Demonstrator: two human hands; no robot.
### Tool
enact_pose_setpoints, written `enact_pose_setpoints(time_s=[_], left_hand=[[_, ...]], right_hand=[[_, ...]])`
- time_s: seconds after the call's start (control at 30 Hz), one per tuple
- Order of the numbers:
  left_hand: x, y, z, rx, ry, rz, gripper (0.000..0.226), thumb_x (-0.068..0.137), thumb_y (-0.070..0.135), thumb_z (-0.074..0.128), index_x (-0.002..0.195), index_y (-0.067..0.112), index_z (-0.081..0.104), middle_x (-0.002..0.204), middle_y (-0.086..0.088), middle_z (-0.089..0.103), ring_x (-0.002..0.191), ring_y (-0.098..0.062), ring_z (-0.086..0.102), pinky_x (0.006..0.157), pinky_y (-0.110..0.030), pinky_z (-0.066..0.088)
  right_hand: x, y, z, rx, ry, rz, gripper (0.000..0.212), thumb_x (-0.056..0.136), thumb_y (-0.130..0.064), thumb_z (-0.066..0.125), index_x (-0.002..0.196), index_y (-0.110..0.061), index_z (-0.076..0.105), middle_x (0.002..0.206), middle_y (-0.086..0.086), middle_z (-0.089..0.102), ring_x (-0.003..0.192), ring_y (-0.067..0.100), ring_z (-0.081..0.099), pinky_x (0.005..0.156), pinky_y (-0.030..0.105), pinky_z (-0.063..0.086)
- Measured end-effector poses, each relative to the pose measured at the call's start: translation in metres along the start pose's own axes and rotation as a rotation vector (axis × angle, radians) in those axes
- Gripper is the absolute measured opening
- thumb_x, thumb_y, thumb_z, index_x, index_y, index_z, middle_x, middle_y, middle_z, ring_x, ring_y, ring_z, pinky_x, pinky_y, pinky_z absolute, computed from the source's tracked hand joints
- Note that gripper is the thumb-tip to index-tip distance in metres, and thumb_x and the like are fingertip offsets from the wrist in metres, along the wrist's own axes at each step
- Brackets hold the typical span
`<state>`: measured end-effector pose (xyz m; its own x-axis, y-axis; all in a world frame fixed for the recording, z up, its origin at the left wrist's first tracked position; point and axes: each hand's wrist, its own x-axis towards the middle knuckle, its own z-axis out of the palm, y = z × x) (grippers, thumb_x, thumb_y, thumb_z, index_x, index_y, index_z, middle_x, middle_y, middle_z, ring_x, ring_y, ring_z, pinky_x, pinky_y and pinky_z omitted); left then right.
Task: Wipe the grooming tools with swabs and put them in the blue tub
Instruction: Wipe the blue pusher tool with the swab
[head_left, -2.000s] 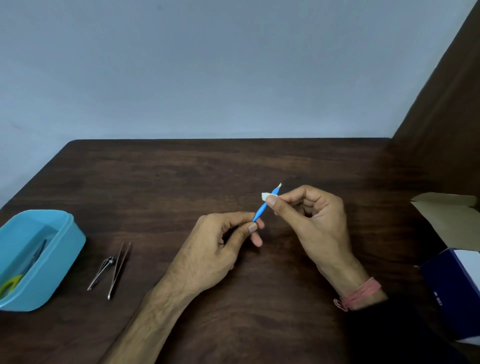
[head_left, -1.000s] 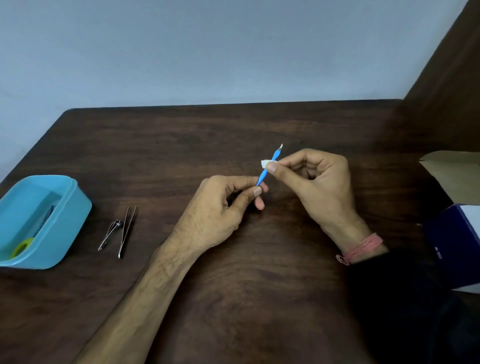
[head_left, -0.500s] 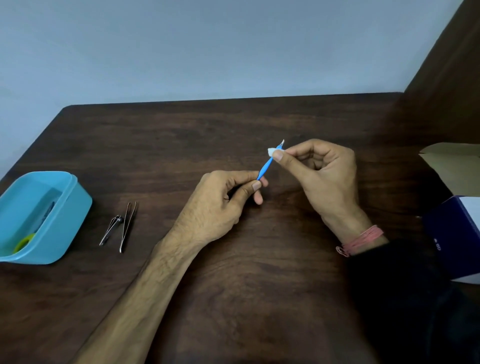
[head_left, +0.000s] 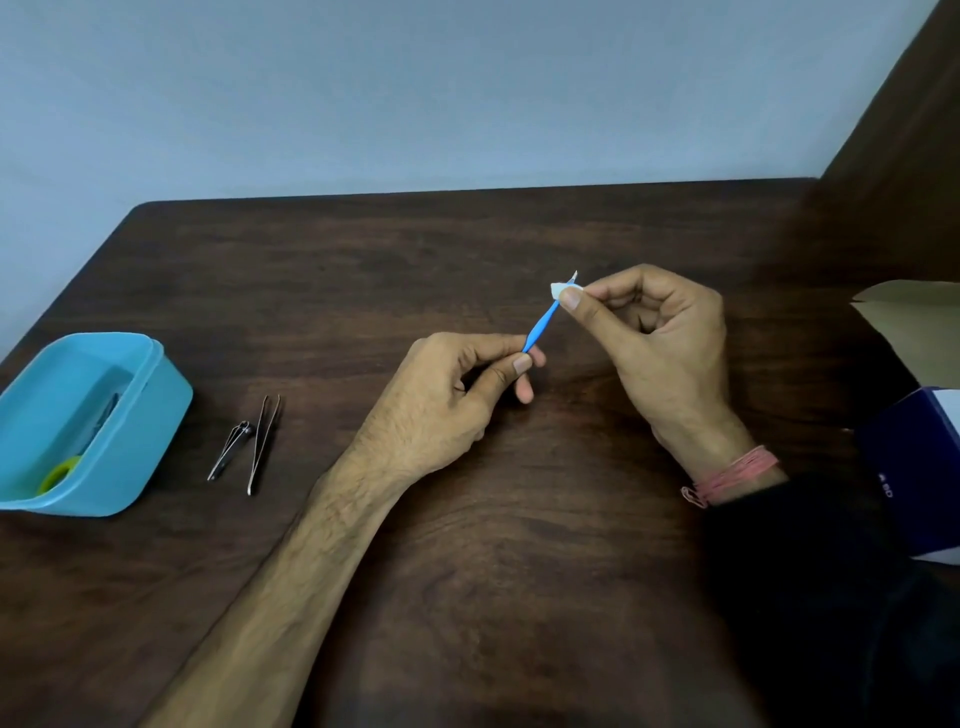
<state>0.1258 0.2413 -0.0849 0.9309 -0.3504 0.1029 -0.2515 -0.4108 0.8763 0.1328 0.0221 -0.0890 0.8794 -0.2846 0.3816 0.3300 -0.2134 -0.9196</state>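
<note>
Middle of the frame, both hands are up over the dark wooden counter (head_left: 519, 545). The left hand (head_left: 441, 400) has its grip pressed together on the lower end of a slim blue grooming tool (head_left: 543, 325), thumb and forefinger pinching the handle while the other fingers curl underneath. The tool slants up and to the right, its pale metal tip poking out just above the right hand (head_left: 654, 343). That right hand pinches a small white swab (head_left: 557, 289) between thumb and forefinger, wrapped against the upper end of the tool, right below the tip. A pink thread band (head_left: 737, 475) circles the right wrist, with a dark sleeve behind it.

Over at the left edge of the frame sits the blue tub (head_left: 140, 431), flat on the counter, well apart from the hands. Inside it a yellow-green handle (head_left: 60, 475) shows at the near end, and a darker tool lies along the bottom, too dim to name. Between the tub and the left forearm, two metal tools lie on the counter side by side: a nail clipper (head_left: 231, 449) on the left and tweezers (head_left: 264, 441) just beside it on the right, both pointing roughly up the frame.

At the right edge of the frame there's a dark blue box (head_left: 904, 467) with a brown cardboard flap (head_left: 914, 327) above it.
</note>
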Motion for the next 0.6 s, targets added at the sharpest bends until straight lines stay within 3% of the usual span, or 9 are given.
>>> enact_pose_setpoints(time_s=[0.07,0.17,0.3,0.4,0.53,0.6], left_hand=[[0.0,0.0,-0.0002,0.002,-0.001,0.0,0.02,0.114,0.026,0.063,0.118,0.026,0.082,0.086,0.008,0.08,0.044,-0.011,0.055,0.044,-0.019,0.044],[0.0001,-0.0001,-0.0008,0.001,0.004,0.005,0.021,0.114,0.026,0.062,0.121,0.025,0.082,0.086,0.008,0.08,0.044,-0.01,0.055,0.044,-0.018,0.045],[0.0016,0.0011,-0.0012,0.003,0.006,-0.004,0.022,0.114,0.027,0.063,0.124,0.027,0.082,0.085,0.009,0.08,0.044,-0.009,0.055,0.044,-0.017,0.044],[0.0011,0.0019,-0.0011,-0.018,0.013,-0.013,0.023,0.114,0.027,0.063,0.127,0.027,0.082,0.087,0.007,0.08,0.044,-0.011,0.055,0.043,-0.02,0.045],[-0.0007,0.001,-0.0003,-0.021,0.014,-0.019,0.022,0.114,0.026,0.063,0.124,0.026,0.082,0.087,0.006,0.08,0.043,-0.012,0.055,0.041,-0.022,0.045],[-0.0008,0.0009,-0.0002,-0.018,0.015,-0.023,0.021,0.114,0.026,0.063,0.123,0.026,0.082,0.088,0.005,0.08,0.043,-0.013,0.055,0.041,-0.022,0.045]], right_hand=[[-0.0014,-0.0007,0.0004,-0.011,-0.02,0.0,0.02,0.091,-0.032,0.094,0.088,-0.017,0.082,0.084,0.006,0.082,0.065,0.051,0.065,0.056,0.052,0.051],[-0.0033,-0.0013,0.001,-0.048,-0.069,-0.017,0.02,0.092,-0.032,0.093,0.088,-0.016,0.083,0.079,0.001,0.08,0.049,0.029,0.05,0.047,0.037,0.038],[0.0014,0.0011,0.0011,-0.011,0.013,-0.004,0.021,0.09,-0.032,0.095,0.087,-0.015,0.083,0.084,0.004,0.081,0.065,0.05,0.065,0.056,0.052,0.05],[-0.0006,0.0019,0.0021,-0.028,-0.059,0.008,0.02,0.091,-0.033,0.094,0.086,-0.016,0.083,0.08,0.001,0.08,0.055,0.038,0.053,0.052,0.045,0.04],[0.0006,0.0033,0.0013,0.016,0.005,0.022,0.02,0.09,-0.03,0.095,0.085,-0.015,0.083,0.083,0.004,0.082,0.067,0.032,0.069,0.061,0.051,0.053],[-0.0001,0.0042,0.0008,0.004,-0.023,0.019,0.02,0.091,-0.03,0.094,0.086,-0.014,0.083,0.083,0.003,0.082,0.063,0.028,0.064,0.056,0.049,0.049]])
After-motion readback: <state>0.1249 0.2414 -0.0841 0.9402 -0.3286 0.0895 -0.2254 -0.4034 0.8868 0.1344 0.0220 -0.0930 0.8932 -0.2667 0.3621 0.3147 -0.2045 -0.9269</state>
